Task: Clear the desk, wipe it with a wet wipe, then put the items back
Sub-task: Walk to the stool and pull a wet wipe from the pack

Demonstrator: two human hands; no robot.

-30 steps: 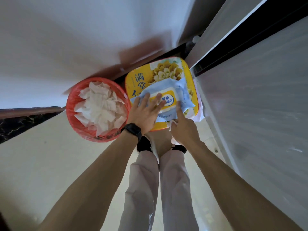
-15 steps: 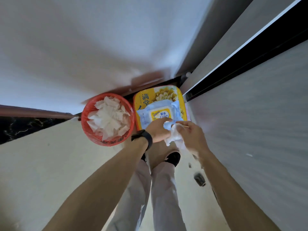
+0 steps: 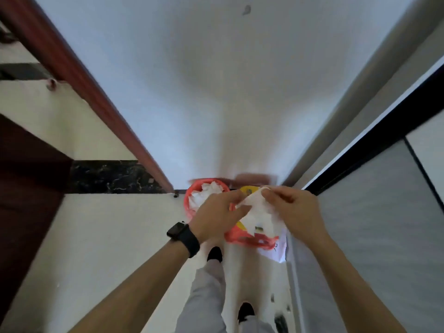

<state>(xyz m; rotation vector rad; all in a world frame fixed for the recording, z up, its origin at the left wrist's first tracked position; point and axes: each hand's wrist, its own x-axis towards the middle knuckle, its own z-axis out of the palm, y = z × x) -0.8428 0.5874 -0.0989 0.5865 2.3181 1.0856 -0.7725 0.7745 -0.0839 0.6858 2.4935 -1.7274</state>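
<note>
both hands (image 3: 259, 212) pinching a white wet wipe (image 3: 260, 213), red bin (image 3: 189, 198) holding crumpled tissues (image 3: 204, 195)

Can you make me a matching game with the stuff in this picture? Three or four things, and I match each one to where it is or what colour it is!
Things:
1. wet wipe
2. red bin
3. watch
4. shoe

Clues:
A. strapped on the left wrist
B. full of crumpled white tissues
C. stretched between the left hand and right hand
D. black, on the floor below the hands

Pairs: 1-C, 2-B, 3-A, 4-D
</note>
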